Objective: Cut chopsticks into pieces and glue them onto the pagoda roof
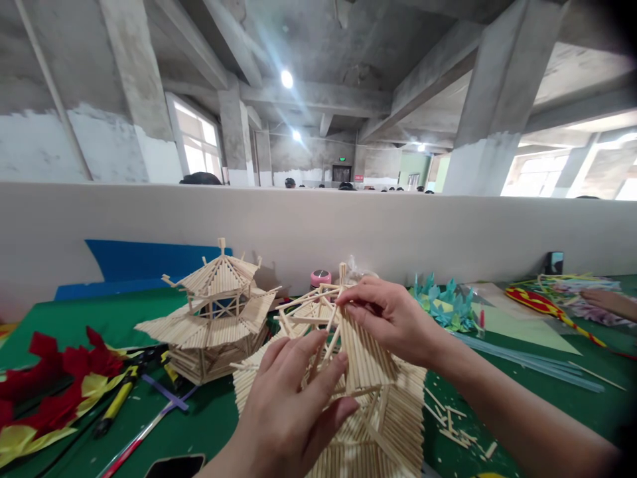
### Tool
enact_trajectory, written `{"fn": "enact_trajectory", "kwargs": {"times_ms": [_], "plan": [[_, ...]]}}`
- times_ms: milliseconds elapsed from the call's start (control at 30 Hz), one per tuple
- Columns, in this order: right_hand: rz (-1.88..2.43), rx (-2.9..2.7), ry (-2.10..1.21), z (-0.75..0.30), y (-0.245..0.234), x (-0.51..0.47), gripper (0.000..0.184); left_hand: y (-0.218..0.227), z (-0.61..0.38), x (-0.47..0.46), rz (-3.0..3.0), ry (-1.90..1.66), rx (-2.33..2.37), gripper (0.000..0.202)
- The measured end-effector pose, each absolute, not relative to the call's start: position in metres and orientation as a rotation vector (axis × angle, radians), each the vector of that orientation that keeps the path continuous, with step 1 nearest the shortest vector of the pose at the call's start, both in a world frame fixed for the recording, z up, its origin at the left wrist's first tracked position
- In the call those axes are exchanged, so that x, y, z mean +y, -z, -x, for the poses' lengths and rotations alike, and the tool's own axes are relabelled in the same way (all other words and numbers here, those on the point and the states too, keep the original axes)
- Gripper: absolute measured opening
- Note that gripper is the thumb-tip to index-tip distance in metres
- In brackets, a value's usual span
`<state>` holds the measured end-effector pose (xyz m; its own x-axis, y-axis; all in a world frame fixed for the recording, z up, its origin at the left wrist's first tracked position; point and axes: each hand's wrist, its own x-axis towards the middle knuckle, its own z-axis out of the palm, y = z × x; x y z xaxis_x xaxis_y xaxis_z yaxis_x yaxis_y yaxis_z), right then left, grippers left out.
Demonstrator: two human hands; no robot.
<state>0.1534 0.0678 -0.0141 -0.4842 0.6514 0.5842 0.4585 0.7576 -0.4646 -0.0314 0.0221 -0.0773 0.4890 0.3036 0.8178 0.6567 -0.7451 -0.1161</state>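
Head view, left to right, with every place taken from the unfinished pavilion (378,425) of thin wooden sticks at the near middle of the green tabletop (79,312).

Far to its left lie red and yellow paper flowers (54,385). Nearer, yellow-handled pliers (119,398) lie on the cloth. Just left of it and a little behind stands a finished pavilion (219,312) of the same sticks.

The left hand (288,405) rests against the unfinished pavilion's near left side. Its grip is open, with the fingers spread flat over the loose frame sticks. The right hand (393,318) is at the peak, its grip pinched shut on the top edge of a sloping roof panel (365,358) that leans on the frame.

Behind the peak sits a pink-lidded jar (320,277). To the right are teal paper flowers (445,302), and stick offcuts (452,425) are scattered just beside the base. Another person's hand (607,302) shows far to the right.

To my eye the work is seating that panel. Doing it well means a light, even pinch at the top while the flat left palm braces the frame. The panel's edges should line up with the neighbouring ribs, since hard pressure could snap the sticks.
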Motion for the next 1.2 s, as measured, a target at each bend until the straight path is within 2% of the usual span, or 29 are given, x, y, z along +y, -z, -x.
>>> {"fn": "enact_trajectory", "kwargs": {"times_ms": [167, 467, 733, 1033, 1200], "plan": [[0.876, -2.202, -0.197, -0.1533, 0.0128, 0.0652, 0.022, 0.0779, 0.0313, 0.0216, 2.308, 1.151, -0.813, 0.031], [0.873, -2.19, -0.22, -0.1534, 0.0146, 0.0633, 0.022, 0.0771, 0.0316, 0.0226, 2.347, 1.153, -0.806, 0.03], [0.851, -2.073, -0.441, -0.1561, 0.016, 0.0689, 0.025, 0.0774, 0.031, 0.0226, 2.343, 1.159, -0.804, 0.03], [0.847, -2.204, -0.214, -0.1573, 0.0149, 0.0678, 0.022, 0.0755, 0.0319, 0.0211, 2.371, 1.134, -0.838, 0.029], [0.84, -2.208, -0.195, -0.158, 0.0151, 0.0677, 0.022, 0.0739, 0.0303, 0.0219, 2.38, 1.122, -0.84, 0.028]]}}
